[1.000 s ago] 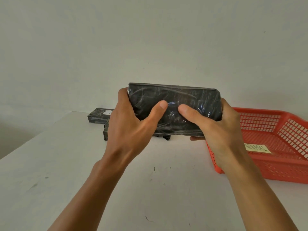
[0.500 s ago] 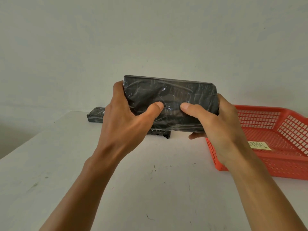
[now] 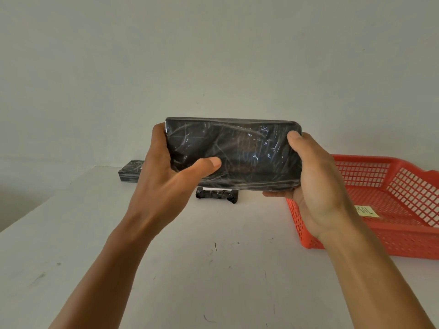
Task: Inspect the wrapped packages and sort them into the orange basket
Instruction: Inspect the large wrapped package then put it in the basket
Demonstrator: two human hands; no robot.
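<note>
Nearest: two bare forearms rising from the bottom edge, elbows cut off by the frame. White table, scuffed with small dark marks, its near and left parts running out of view. Left hand: fingers wrapped behind the left end of the held package, thumb laid across its front face; fingertips hidden behind it. Right hand: thumb hooked over the upper right corner, fingers curled under the bottom edge, mostly concealed. Black wrapped package: held lengthwise in the air between both hands, above the table, broad face toward the camera; glossy film creased, contents not discernible. Orange basket: lattice-walled, on the table to the right, right side cut off, near left corner hidden by the right wrist; pale label inside, partly covered, lettering only partly legible. Second wrapped package: on the table behind the held one, upper part hidden. Third wrapped package: at the table's far left edge, right end hidden by the left hand. Against half a second ago: the right thumb has shifted from the package's front centre to its upper right corner; package sits slightly higher.
</note>
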